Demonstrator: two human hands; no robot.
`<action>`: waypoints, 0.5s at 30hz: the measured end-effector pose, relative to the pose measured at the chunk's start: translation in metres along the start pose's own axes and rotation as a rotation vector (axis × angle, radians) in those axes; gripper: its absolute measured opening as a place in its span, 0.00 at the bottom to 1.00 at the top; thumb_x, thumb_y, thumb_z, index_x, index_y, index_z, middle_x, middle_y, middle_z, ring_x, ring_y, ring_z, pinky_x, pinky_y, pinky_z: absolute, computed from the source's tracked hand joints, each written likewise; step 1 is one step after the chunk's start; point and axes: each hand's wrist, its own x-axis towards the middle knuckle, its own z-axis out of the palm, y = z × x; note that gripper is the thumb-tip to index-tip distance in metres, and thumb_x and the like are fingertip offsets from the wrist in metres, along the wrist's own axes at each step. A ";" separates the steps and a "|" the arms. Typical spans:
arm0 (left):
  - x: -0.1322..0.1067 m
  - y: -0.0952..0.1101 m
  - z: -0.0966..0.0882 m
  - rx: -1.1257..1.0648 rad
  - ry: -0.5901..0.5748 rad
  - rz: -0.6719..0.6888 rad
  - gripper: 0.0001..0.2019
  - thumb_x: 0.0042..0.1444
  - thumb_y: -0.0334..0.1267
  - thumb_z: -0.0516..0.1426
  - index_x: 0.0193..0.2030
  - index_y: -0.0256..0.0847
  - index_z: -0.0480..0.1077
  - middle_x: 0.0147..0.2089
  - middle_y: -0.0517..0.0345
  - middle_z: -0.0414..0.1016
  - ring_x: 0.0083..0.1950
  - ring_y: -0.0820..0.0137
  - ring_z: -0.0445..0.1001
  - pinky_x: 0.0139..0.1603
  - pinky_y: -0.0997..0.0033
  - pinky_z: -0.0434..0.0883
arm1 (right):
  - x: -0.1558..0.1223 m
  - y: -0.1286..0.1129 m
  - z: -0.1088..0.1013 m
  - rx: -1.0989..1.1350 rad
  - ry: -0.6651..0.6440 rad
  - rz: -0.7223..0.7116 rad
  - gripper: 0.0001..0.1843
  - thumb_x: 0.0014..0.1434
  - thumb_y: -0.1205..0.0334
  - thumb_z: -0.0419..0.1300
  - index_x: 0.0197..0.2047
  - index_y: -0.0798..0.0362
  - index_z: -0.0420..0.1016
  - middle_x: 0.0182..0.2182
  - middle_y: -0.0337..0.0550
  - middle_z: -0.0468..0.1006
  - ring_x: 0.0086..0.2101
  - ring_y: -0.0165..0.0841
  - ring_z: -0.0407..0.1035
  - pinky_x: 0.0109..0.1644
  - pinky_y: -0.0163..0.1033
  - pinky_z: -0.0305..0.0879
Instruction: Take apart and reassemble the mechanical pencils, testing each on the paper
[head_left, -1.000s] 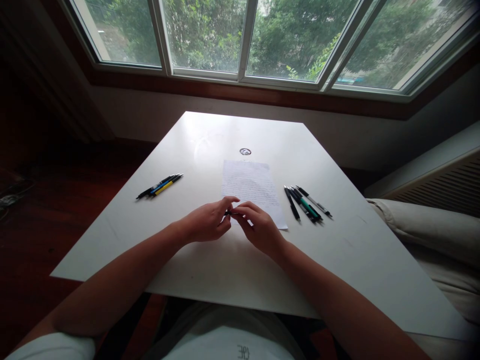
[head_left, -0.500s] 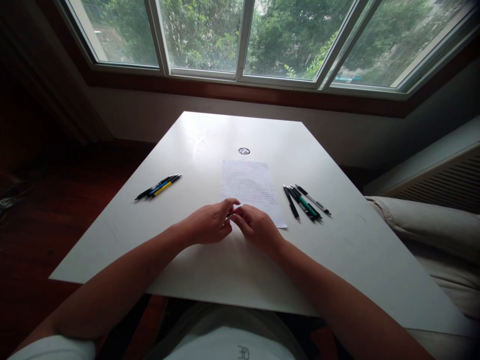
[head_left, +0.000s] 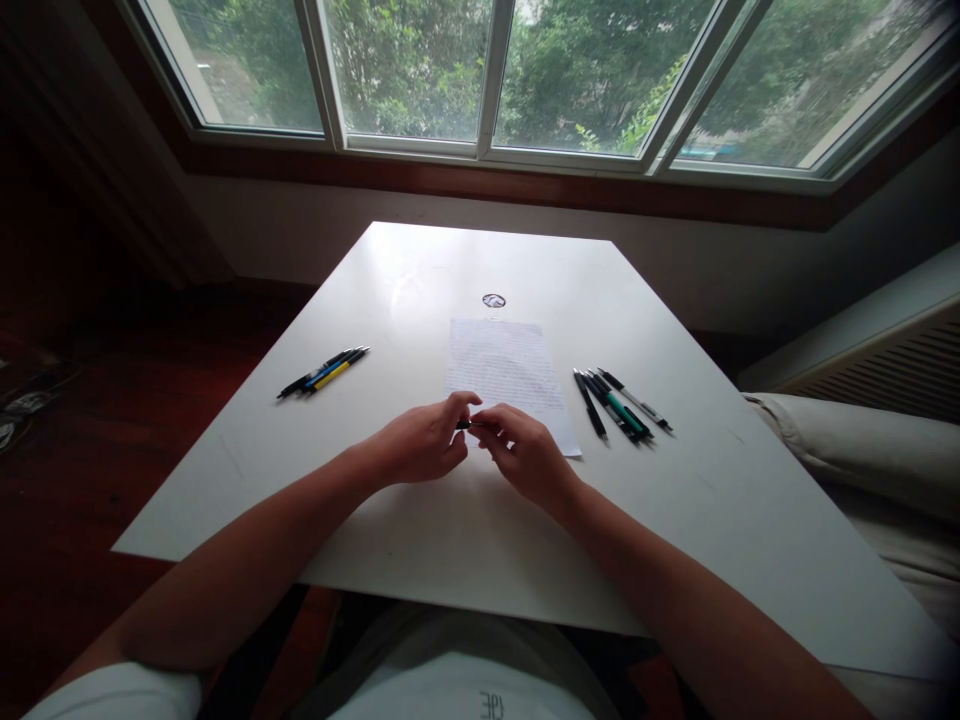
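My left hand (head_left: 426, 438) is closed round a pen (head_left: 463, 425); only a short dark piece with a shiny tip shows between my hands. Its index finger is bent over above the pen. My right hand (head_left: 527, 452) pinches the pen's tip end with thumb and fingertips; exactly what part lies in that pinch is hidden. Both hands are just over the lower edge of a sheet of paper (head_left: 501, 355) covered in lines of writing.
On the white table (head_left: 390, 560), several pens (head_left: 324, 374) lie in a group at the left. Another group of several pens (head_left: 619, 408) lies right of the paper. A round dark-rimmed mark (head_left: 493, 300) is beyond the sheet. A beige cushioned seat (head_left: 855, 440) stands at the right.
My right hand's fingertips have drawn slightly away from my left hand, and more of the dark pen shows between them. The whole view has shifted a little.
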 end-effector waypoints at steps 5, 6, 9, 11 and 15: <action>0.000 -0.001 0.004 -0.008 -0.027 0.003 0.25 0.61 0.31 0.52 0.63 0.41 0.50 0.49 0.47 0.77 0.41 0.61 0.77 0.39 0.64 0.71 | 0.001 0.001 0.000 -0.077 -0.082 0.058 0.15 0.70 0.57 0.52 0.33 0.52 0.72 0.28 0.41 0.75 0.29 0.32 0.68 0.34 0.38 0.63; 0.000 -0.001 0.004 -0.017 -0.028 0.003 0.24 0.61 0.32 0.52 0.63 0.41 0.50 0.48 0.47 0.77 0.41 0.61 0.77 0.39 0.64 0.71 | 0.001 0.001 0.000 -0.080 -0.083 0.060 0.15 0.70 0.56 0.52 0.33 0.52 0.72 0.28 0.41 0.75 0.29 0.32 0.69 0.34 0.38 0.63; 0.001 -0.003 0.003 -0.036 -0.021 -0.008 0.21 0.64 0.36 0.52 0.62 0.41 0.52 0.48 0.48 0.77 0.42 0.61 0.77 0.39 0.65 0.71 | 0.001 0.002 0.001 -0.066 -0.051 0.053 0.12 0.70 0.57 0.53 0.39 0.52 0.74 0.32 0.43 0.77 0.32 0.34 0.71 0.36 0.39 0.65; 0.003 -0.004 0.000 -0.016 -0.008 -0.047 0.18 0.67 0.41 0.51 0.61 0.42 0.55 0.48 0.49 0.78 0.42 0.61 0.78 0.38 0.66 0.70 | 0.001 0.004 0.001 -0.025 0.004 0.064 0.10 0.69 0.57 0.54 0.43 0.51 0.74 0.34 0.43 0.78 0.33 0.34 0.72 0.37 0.39 0.66; 0.006 -0.008 -0.005 0.124 -0.012 -0.116 0.14 0.71 0.47 0.46 0.53 0.44 0.66 0.42 0.54 0.79 0.39 0.62 0.78 0.36 0.68 0.68 | 0.000 0.008 -0.002 0.039 0.094 0.104 0.09 0.68 0.56 0.55 0.45 0.51 0.73 0.35 0.43 0.77 0.33 0.34 0.73 0.36 0.40 0.67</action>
